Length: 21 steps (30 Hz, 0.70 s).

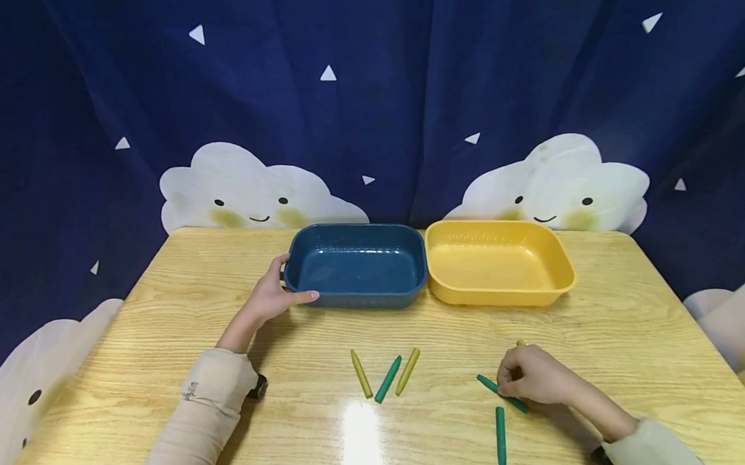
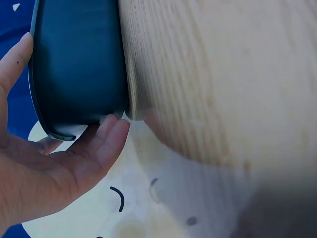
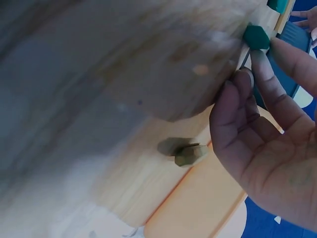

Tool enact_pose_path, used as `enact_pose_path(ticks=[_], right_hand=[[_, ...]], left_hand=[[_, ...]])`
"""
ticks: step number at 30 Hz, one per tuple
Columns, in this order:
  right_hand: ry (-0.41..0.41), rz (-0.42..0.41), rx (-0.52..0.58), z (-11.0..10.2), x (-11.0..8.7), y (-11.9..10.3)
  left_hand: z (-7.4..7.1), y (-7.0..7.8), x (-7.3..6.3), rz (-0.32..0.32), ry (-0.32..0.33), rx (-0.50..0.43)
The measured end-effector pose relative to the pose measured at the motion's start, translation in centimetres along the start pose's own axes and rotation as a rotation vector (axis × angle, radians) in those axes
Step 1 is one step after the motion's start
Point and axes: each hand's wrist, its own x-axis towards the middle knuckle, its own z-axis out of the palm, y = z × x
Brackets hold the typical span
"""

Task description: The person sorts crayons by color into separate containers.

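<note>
My left hand [image 1: 272, 294] holds the left end of a dark blue plastic bin [image 1: 367, 301], thumb along its front wall and fingers at the end. In the left wrist view, fingertips [image 2: 111, 126] rest at the underside of the bin's end. My right hand [image 1: 538, 375] pinches a green crayon [image 1: 517, 403] between thumb and index finger, low over the table. The crayon's six-sided end [image 3: 256, 37] shows in the right wrist view. A yellow crayon [image 3: 190, 154] lies close by, mostly hidden behind the hand in the head view.
A yellow bin [image 1: 498, 299] stands against the blue bin's right side. Mid-table lie two yellow crayons [image 1: 361, 374] with a green crayon [image 1: 389, 378] between them. Another green crayon [image 1: 501, 440] lies nearer the front. A dark blue curtain [image 1: 384, 80] hangs behind the wooden table [image 1: 304, 431].
</note>
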Motion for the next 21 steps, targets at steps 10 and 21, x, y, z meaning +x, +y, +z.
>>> enact_pose_path(ticks=[10, 21], right_hand=[[-0.009, 0.036, 0.119, -0.4, -0.1, 0.4], [-0.025, 0.03, 0.429, -1.5, 0.2, 1.5]], left_hand=[[0.0, 0.3, -0.1, -0.011, -0.005, -0.003], [-0.1, 0.4, -0.2, -0.013, -0.005, 0.007]])
